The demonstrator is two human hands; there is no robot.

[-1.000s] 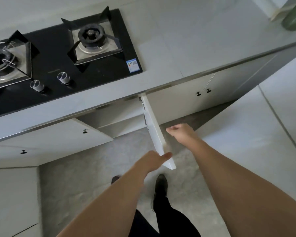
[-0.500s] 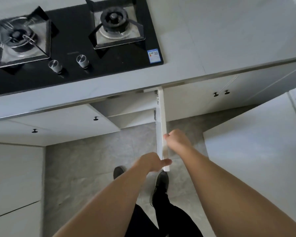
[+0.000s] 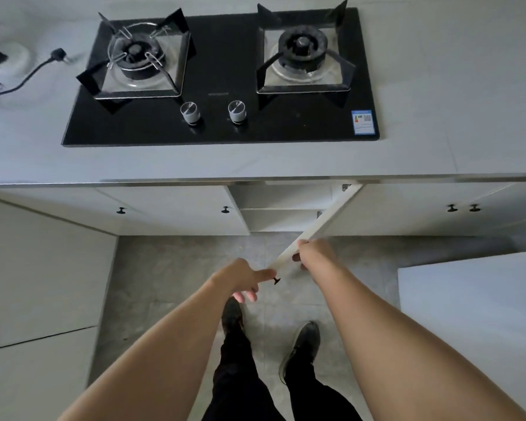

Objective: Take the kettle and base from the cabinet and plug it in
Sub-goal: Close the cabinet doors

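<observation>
A white cabinet door [image 3: 322, 221] under the counter stands swung out toward me, its edge running diagonally. My right hand [image 3: 315, 253] is closed around the door's top edge near its free end. My left hand [image 3: 245, 278] pinches the small black knob [image 3: 276, 280] at the door's corner, other fingers loosely spread. The open cabinet [image 3: 281, 208] shows white shelves; no kettle shows inside. On the counter at far left lies a round white kettle base [image 3: 5, 60] with its black cord and plug [image 3: 58, 54] loose beside it.
A black two-burner gas hob [image 3: 222, 77] with two knobs fills the counter's middle. Closed cabinet doors with black knobs [image 3: 224, 210] flank the open one. More white cabinets [image 3: 37, 268] stand at left, a white surface [image 3: 474, 314] at right. My feet are on grey floor tiles.
The view has swung left, bringing the whole hob and the kettle base into sight. The door now angles to the right; my left fingers have shifted onto its knob.
</observation>
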